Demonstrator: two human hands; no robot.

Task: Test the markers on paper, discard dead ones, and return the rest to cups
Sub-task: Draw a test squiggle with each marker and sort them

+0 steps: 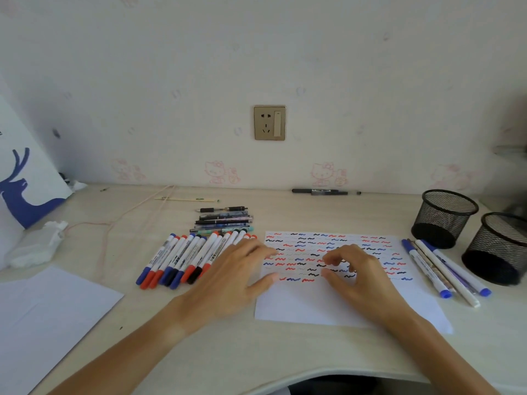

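Observation:
A white test paper point(328, 303) covered with red, blue and black squiggles lies in the middle of the desk. My left hand point(236, 277) rests open on its left edge, fingers spread, beside a row of several capped markers point(182, 258). My right hand point(359, 272) hovers over the squiggles with loosely curled fingers and holds nothing. Several slim pens point(224, 220) lie stacked behind the marker row. A few markers point(445, 269) lie to the right of the paper. Two black mesh cups, one nearer the wall point(443, 218) and one at the right edge point(499, 249), stand there with nothing showing inside.
A black marker point(325, 191) lies by the wall. Blank sheets point(42, 317) sit at the front left, with crumpled tissue point(40, 243) and a deer-print panel point(25, 183) behind them. A thin cord point(114, 223) trails across the desk. A wall socket point(269, 122) is above.

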